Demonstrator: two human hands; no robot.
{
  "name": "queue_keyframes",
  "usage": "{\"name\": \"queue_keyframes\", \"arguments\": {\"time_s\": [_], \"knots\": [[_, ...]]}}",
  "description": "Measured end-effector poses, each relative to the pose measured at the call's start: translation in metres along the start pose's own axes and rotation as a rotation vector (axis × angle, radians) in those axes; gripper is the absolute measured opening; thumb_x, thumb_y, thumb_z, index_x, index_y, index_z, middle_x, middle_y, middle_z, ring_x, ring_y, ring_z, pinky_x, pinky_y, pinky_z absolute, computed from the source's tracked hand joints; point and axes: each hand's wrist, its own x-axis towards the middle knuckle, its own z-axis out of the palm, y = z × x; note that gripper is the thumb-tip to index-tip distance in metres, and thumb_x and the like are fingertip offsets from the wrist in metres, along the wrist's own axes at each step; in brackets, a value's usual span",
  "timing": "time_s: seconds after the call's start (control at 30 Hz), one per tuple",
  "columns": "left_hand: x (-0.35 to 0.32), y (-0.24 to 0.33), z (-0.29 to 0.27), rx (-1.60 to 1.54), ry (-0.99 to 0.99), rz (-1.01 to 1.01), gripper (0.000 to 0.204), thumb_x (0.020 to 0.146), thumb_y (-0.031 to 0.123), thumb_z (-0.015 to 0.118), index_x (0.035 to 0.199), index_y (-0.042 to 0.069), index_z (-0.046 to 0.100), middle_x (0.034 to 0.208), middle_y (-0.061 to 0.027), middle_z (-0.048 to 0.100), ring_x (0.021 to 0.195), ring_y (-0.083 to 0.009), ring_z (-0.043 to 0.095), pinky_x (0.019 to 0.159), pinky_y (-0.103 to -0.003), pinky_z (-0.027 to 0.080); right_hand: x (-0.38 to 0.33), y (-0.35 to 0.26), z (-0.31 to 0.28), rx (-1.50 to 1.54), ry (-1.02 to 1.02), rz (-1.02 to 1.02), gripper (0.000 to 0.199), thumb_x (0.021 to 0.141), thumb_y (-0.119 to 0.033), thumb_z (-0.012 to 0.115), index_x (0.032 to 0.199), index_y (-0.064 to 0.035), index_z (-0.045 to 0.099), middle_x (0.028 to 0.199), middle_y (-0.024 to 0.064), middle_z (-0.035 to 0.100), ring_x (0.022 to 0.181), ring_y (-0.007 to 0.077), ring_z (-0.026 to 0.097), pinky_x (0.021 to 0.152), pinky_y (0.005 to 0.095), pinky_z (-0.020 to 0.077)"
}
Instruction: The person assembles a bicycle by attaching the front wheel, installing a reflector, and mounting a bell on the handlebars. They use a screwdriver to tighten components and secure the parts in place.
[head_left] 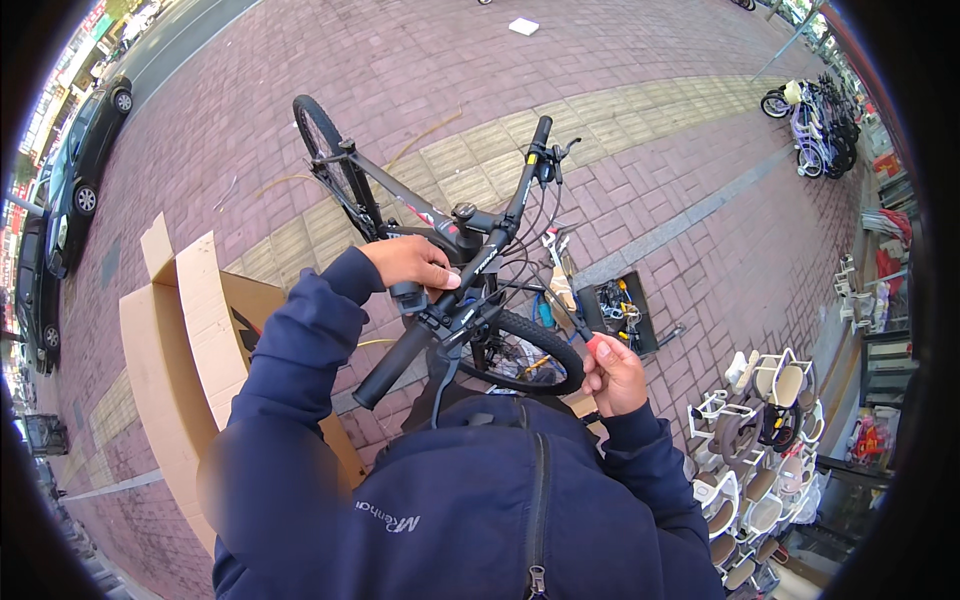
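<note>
A black bicycle handlebar (pixel 500 243) runs diagonally across the middle, close in front of my body. My left hand (pixel 415 264) is closed at its left part, thumb and fingers bent against the bar beside the bell-like black fitting (pixel 408 296). Lower right, my right hand (pixel 616 377) pinches the red end of a red-handled tool (pixel 594 343); its dark shaft points up and left toward the cables, and its tip is hard to make out. The bicycle's front wheel (pixel 545 352) is turned below the bar. Its frame (pixel 405 200) stretches away to the rear wheel (pixel 318 125).
An open cardboard box (pixel 165 345) stands at my left. Past the front wheel lies a dark tool tray (pixel 640 300) with several tools, a wrench (pixel 550 240) near it. Child seats (pixel 765 500) are piled at right; parked bicycles (pixel 820 125) and cars (pixel 85 190) stand farther off.
</note>
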Motion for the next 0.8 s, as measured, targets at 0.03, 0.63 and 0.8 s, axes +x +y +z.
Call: {"name": "queue_keyframes", "arguments": {"time_s": [0.03,0.63,0.8], "knots": [[0.0,0.003,-0.001,0.034,-0.007,-0.012,0.043,0.095,0.044,0.067,0.091,0.002,0.073,0.079,-0.002,0.069,0.076,-0.0127,0.062,0.072,-0.029,0.049,-0.001,0.002,-0.002,0.011,0.06,0.02,0.036,0.102,-0.023,0.062,0.128,0.0012,0.058,0.08,0.0072,0.062,0.054,0.01,0.052,0.05,0.0282,0.0492],[0.003,0.099,0.044,1.098,0.049,-0.176,0.028,0.089,0.024,0.064,0.094,-0.001,0.077,0.091,-0.0174,0.075,0.085,-0.0366,0.073,0.073,-0.046,0.058,-0.006,0.026,-0.007,0.043,-0.04,0.075,0.032,0.103,-0.024,0.061,0.125,-0.0007,0.059,0.082,0.0054,0.062,0.056,0.0098,0.051,0.052,0.0284,0.0484],[0.008,0.116,0.08,1.132,0.212,-0.264,0.02,0.081,0.016,0.068,0.092,0.002,0.078,0.089,-0.0155,0.075,0.082,-0.0327,0.075,0.069,-0.042,0.059,-0.006,0.027,-0.011,0.048,-0.039,0.081,0.032,0.102,-0.025,0.061,0.125,-0.0013,0.059,0.082,0.0053,0.062,0.056,0.0102,0.051,0.052,0.0285,0.0485]]}}
